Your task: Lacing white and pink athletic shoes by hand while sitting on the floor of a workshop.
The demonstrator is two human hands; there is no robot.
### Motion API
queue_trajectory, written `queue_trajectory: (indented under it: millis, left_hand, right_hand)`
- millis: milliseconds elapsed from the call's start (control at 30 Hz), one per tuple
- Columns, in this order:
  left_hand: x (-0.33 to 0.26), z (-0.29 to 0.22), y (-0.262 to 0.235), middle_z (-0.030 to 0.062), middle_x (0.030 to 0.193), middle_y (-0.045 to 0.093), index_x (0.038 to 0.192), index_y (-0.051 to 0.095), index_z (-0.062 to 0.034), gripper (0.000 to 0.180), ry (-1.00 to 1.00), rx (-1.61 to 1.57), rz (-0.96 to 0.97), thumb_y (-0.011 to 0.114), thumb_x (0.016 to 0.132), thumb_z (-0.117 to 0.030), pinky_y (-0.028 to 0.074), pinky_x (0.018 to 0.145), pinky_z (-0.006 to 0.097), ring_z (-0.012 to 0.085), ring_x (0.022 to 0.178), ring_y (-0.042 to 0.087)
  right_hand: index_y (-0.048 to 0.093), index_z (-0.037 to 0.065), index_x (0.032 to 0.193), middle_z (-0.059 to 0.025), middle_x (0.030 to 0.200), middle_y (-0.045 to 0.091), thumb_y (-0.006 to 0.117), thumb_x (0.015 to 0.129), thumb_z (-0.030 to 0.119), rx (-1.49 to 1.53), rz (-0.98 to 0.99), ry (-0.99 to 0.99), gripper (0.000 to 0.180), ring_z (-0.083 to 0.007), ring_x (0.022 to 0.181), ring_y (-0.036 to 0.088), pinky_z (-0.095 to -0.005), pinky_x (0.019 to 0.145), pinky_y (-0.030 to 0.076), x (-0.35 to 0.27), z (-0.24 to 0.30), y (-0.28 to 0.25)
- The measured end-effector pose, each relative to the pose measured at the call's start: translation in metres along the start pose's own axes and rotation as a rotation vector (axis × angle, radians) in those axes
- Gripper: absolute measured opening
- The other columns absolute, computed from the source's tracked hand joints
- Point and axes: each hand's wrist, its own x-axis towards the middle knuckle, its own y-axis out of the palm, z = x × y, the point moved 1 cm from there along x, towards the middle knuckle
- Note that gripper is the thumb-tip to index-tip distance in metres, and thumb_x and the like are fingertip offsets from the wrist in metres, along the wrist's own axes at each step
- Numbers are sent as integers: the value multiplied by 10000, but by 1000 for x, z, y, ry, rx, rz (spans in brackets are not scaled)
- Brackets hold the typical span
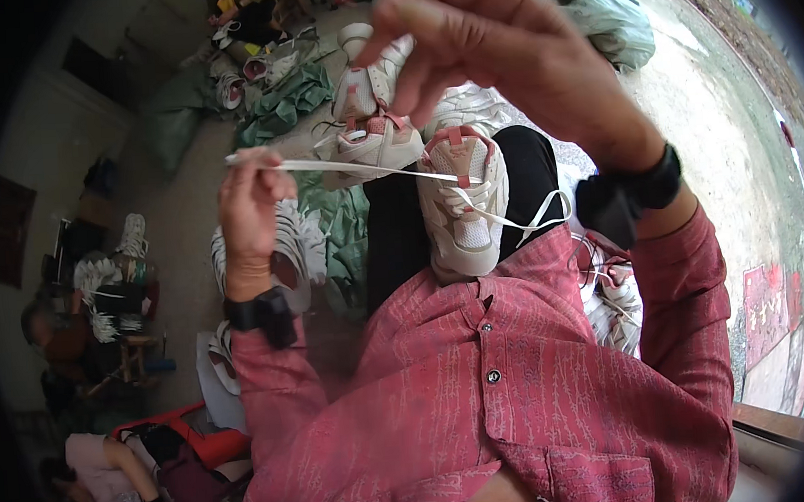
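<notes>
A white and beige sneaker [443, 221] with a pink-trimmed tongue rests on my lap, its toe toward me. A white shoelace [342, 166] stretches from its top eyelets out to the left. My left hand [250, 205] pinches that lace near its tip. The lace's other part hangs in a loose loop at the sneaker's right side. Above and to the right, my right hand [510, 56] is raised with fingers curved and apart, and nothing shows in it. Just beyond my knees sits another pink-trimmed sneaker [387, 151], partly behind the lace.
More white shoes lie beyond my knees, and a row of shoes [287, 249] stands left of my legs. Green sheeting [287, 102] covers some floor; a pale green sack [595, 18] sits far right. A co-worker [112, 480] bends at the lower left, near a red chair [178, 426].
</notes>
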Motion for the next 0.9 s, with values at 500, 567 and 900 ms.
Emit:
queue_trajectory:
  millis: [500, 567, 900]
  left_hand:
    - [-14, 89, 75, 117, 979, 673, 1048, 654, -23, 176, 109, 967, 102, 655, 878, -72, 507, 802, 344, 280, 904, 655]
    - [-1, 98, 96, 95, 974, 649, 1054, 655, -27, 181, 190, 1002, 111, 656, 875, -58, 501, 798, 313, 231, 893, 639]
    - [1, 117, 142, 73, 944, 544, 962, 635, -65, 225, 252, 1139, 277, 734, 766, -108, 470, 838, 399, 285, 943, 567]
  right_hand:
    - [668, 116, 882, -77, 953, 576, 683, 819, 169, -1142, 120, -284, 84, -288, 913, 579, -396, 807, 459, -80, -161, -61]
    - [685, 139, 887, -76, 990, 593, 681, 807, 164, -1142, 120, -232, 83, -282, 965, 591, -391, 818, 473, -78, -159, -59]
    - [669, 116, 848, -86, 930, 616, 681, 831, 161, -954, -20, 12, 50, -295, 788, 641, -372, 669, 503, -79, -174, -69]
